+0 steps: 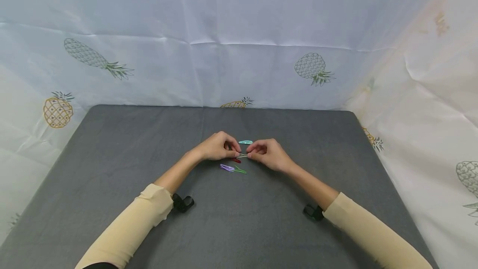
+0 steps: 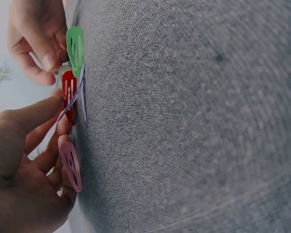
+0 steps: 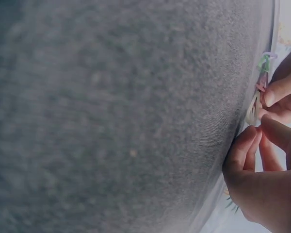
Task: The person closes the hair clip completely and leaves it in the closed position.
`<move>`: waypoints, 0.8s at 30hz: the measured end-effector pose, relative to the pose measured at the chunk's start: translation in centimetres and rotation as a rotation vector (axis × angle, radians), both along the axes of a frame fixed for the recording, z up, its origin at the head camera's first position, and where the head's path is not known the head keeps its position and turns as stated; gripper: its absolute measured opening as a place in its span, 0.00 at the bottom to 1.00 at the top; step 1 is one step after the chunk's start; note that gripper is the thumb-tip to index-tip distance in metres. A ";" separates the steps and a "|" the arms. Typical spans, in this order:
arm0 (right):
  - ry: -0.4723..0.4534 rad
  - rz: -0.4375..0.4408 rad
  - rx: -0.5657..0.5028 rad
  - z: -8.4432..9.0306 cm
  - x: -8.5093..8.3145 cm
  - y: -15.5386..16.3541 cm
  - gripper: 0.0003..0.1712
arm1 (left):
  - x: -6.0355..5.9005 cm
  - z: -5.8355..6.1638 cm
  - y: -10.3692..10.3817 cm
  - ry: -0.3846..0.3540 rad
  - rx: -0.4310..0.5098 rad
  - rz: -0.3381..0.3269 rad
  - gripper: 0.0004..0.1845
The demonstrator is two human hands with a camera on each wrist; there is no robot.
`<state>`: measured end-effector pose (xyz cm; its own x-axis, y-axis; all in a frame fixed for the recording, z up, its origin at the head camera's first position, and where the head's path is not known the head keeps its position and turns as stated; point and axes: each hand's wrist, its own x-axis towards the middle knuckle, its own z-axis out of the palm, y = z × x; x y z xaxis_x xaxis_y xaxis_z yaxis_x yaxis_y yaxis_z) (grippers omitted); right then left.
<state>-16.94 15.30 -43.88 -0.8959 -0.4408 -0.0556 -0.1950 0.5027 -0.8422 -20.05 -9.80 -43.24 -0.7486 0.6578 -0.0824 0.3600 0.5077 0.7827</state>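
Note:
Over the middle of the grey table (image 1: 112, 169) my two hands meet. My left hand (image 1: 234, 152) and my right hand (image 1: 251, 152) each pinch one end of a small pale hair clip (image 1: 242, 155), just above the cloth. The right wrist view shows that clip (image 3: 254, 109) between my fingertips. Around it lie a teal clip (image 1: 245, 142), a red clip (image 1: 236, 160), a purple clip (image 1: 226, 167) and a green clip (image 1: 241, 172). In the left wrist view a green clip (image 2: 75, 48), a red clip (image 2: 69, 94) and a pink clip (image 2: 70, 162) lie by my fingers.
A white sheet printed with pineapples (image 1: 239, 45) walls in the table at the back and on both sides. Black camera straps (image 1: 182, 202) sit at both wrists. The grey cloth stretches bare to the left, right and front of the clips.

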 end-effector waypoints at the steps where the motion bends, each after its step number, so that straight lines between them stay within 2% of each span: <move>1: -0.003 0.000 0.002 0.0 0.0 0.1 0.09 | 0.0 0.0 0.0 -0.004 0.002 -0.001 0.06; 10: 0.005 -0.008 0.039 -0.3 0.2 0.2 0.07 | 0.0 -0.1 0.1 -0.026 -0.008 0.009 0.07; 24: 0.037 -0.039 0.084 -0.3 0.3 -0.2 0.05 | 0.1 -0.4 0.4 -0.017 -0.002 0.028 0.06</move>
